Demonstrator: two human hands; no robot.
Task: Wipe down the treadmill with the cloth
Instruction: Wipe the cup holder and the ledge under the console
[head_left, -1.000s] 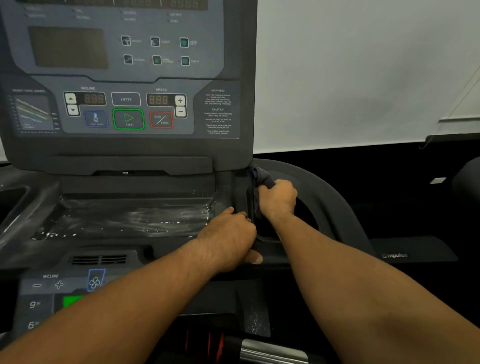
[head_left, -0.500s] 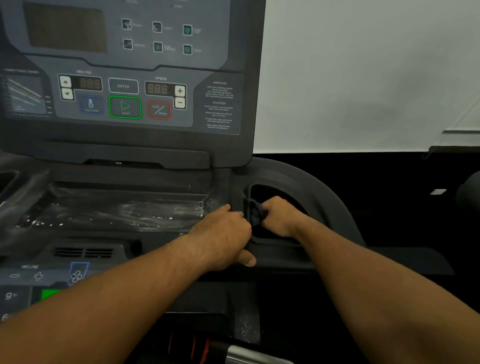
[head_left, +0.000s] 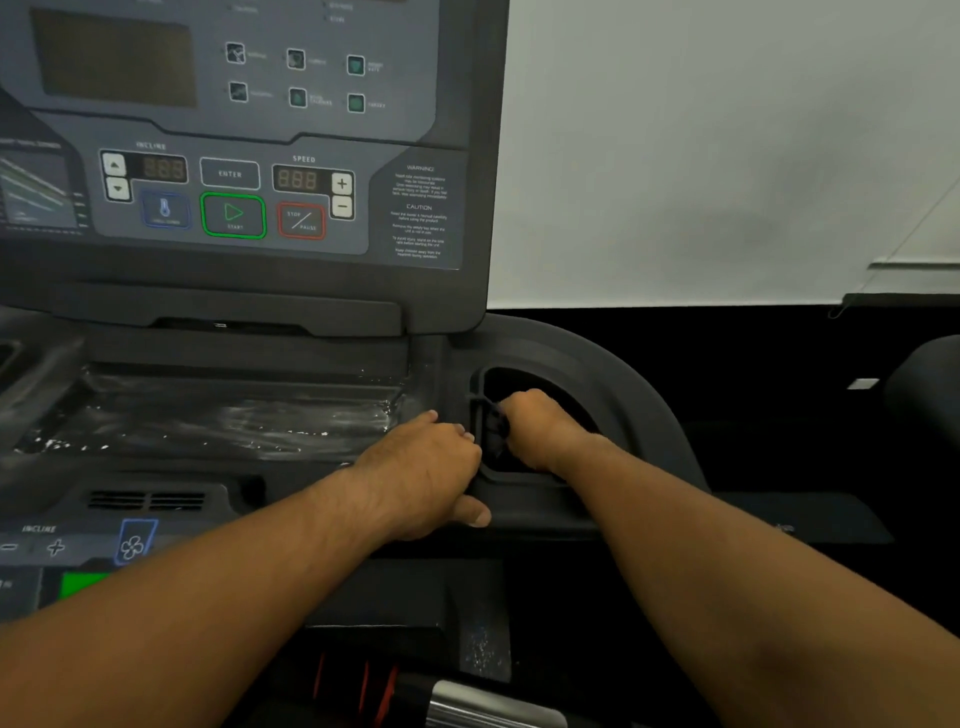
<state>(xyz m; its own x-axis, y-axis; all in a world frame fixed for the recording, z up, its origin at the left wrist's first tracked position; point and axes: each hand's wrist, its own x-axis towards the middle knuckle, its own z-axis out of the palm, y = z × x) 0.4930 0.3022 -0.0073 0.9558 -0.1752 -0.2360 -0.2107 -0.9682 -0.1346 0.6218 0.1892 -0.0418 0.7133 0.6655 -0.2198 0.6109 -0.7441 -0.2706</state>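
Observation:
The treadmill console (head_left: 244, 156) fills the upper left, with its dark tray (head_left: 234, 415) below showing wet streaks. To the right of the tray is a round cup-holder recess (head_left: 524, 384). My right hand (head_left: 540, 431) is inside that recess, fingers curled round a dark cloth (head_left: 496, 428) bunched against its left wall; only a small part of the cloth shows. My left hand (head_left: 426, 473) rests on the ridge between the tray and the recess, fingers curled over the edge and thumb along the front.
Lower left holds a control strip with incline buttons, a fan button (head_left: 134, 543) and a green panel (head_left: 83, 582). A red-and-chrome handlebar (head_left: 467, 706) lies below. A white wall stands behind on the right, above dark floor and another machine's edge (head_left: 930, 389).
My right hand has moved down with the cloth from the recess's upper left rim into the cup holder. The left hand stays on the ridge. The view has shifted slightly.

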